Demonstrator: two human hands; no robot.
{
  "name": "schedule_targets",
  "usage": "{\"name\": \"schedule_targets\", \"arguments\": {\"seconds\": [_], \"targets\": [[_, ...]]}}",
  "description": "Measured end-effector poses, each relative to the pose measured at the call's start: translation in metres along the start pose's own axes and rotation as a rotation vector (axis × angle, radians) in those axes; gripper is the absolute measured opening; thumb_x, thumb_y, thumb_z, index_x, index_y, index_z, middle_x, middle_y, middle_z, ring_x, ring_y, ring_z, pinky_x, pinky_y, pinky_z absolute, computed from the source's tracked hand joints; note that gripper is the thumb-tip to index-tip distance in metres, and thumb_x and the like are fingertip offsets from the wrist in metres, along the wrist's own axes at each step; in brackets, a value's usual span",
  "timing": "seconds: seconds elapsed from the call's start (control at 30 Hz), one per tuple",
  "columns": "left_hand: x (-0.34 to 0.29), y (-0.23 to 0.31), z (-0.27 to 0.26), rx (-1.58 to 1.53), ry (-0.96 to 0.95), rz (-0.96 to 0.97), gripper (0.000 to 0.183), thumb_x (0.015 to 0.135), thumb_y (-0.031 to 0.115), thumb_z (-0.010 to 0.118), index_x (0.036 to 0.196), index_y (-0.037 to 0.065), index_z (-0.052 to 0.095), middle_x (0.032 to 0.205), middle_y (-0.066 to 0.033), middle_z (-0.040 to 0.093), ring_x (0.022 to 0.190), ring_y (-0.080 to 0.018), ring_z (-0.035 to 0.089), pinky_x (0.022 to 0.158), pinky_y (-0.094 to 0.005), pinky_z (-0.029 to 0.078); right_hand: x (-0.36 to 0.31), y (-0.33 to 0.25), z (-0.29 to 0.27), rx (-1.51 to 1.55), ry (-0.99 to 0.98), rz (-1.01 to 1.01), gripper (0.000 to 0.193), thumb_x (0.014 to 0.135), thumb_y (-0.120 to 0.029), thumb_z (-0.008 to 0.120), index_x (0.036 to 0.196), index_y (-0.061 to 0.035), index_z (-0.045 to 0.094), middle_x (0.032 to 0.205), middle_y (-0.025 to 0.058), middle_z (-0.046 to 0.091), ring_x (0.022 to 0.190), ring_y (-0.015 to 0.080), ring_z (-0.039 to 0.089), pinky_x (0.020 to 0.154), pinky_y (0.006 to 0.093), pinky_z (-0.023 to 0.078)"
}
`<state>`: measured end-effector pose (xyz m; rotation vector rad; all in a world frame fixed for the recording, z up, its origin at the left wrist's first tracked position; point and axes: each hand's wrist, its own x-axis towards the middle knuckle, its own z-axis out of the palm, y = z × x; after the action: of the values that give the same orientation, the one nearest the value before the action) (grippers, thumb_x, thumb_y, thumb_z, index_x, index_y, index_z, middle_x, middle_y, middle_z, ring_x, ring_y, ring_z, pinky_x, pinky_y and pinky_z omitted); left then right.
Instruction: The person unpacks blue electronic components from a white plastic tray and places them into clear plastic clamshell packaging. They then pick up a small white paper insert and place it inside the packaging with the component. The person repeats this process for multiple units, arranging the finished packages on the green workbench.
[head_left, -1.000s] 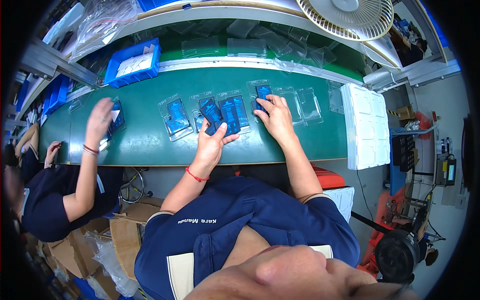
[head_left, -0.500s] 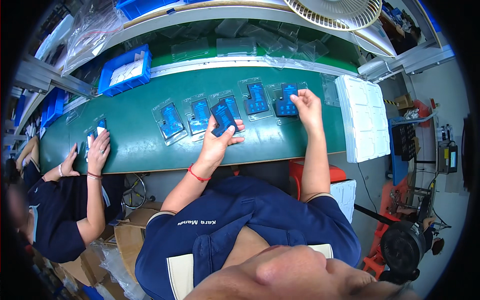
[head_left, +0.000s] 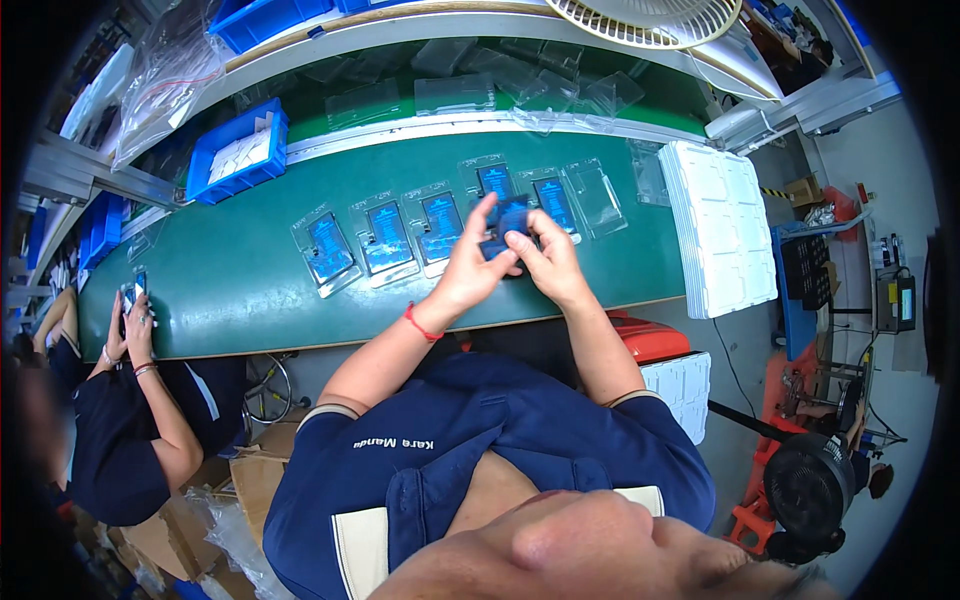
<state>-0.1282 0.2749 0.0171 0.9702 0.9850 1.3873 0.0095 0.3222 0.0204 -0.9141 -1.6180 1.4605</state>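
Observation:
Just in front of me, my left hand (head_left: 474,268) and my right hand (head_left: 556,264) meet over the table. Between their fingers is a dark flat battery with blue print (head_left: 512,218); blur and fingers hide whether it is one or two. Beyond and to the left, several similar batteries lie in clear plastic trays in a row, among them a leftmost battery (head_left: 330,246), a second battery (head_left: 388,238) and a third battery (head_left: 438,222). Partly behind my hands lie a farther battery (head_left: 493,179) and a right battery (head_left: 554,204). A bare clear tray (head_left: 600,196) sits at the row's right end.
White moulded trays (head_left: 718,230) are stacked at the table's right end. A blue bin (head_left: 212,160) holding white pieces stands at the back left. Loose clear trays (head_left: 455,95) lie along the back. To the left, a co-worker's hands (head_left: 138,332) hold a small dark item.
My right hand has moved left from the right-hand tray, and my left hand slightly right, so they now meet around the battery. The co-worker's hands have come together around an item.

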Motion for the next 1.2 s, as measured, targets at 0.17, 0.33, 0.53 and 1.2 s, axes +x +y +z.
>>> {"name": "schedule_targets", "arguments": {"seconds": [0.17,0.33,0.53,1.2], "targets": [[0.012,-0.006,-0.003,1.201,0.009,0.473,0.063,0.083,0.017,0.068,0.137,0.000,0.041,0.122,-0.0207,0.054,0.117,-0.0321,0.050,0.096,-0.0465,0.042,0.027,0.002,-0.090,-0.135,0.419,-0.167,0.014,0.087,-0.006,0.064,0.098,-0.0006,0.059,0.089,0.0016,0.062,0.081,0.0091,0.056,0.072,0.0249,0.048],[0.015,-0.032,0.001,1.490,-0.061,0.418,0.059,0.088,0.031,0.060,0.135,0.000,0.044,0.144,-0.0226,0.036,0.136,-0.0355,0.033,0.110,-0.0525,0.025,0.029,0.028,-0.141,-0.819,0.378,-0.192,0.039,0.082,-0.011,0.066,0.119,-0.0028,0.059,0.105,0.0242,0.063,0.097,0.0370,0.061,0.085,0.0403,0.047],[0.013,-0.035,-0.018,1.565,-0.091,0.455,0.055,0.088,0.031,0.057,0.135,0.005,0.046,0.144,-0.0166,0.040,0.135,-0.0321,0.036,0.108,-0.0543,0.026,0.018,0.048,-0.110,-1.205,0.369,-0.380,0.032,0.083,-0.016,0.066,0.115,-0.0108,0.066,0.110,0.0205,0.058,0.099,0.0346,0.056,0.086,0.0439,0.045],[-0.037,0.134,-0.337,1.355,0.915,0.603,0.013,0.077,0.009,0.067,0.088,0.002,0.067,0.093,-0.0151,0.066,0.092,-0.0333,0.060,0.084,-0.0415,0.048,0.004,0.043,-0.011,-1.279,0.399,-0.266,0.050,0.094,-0.030,0.051,0.137,-0.0038,0.043,0.141,0.0258,0.037,0.126,0.0410,0.038,0.103,0.0510,0.027]]}}
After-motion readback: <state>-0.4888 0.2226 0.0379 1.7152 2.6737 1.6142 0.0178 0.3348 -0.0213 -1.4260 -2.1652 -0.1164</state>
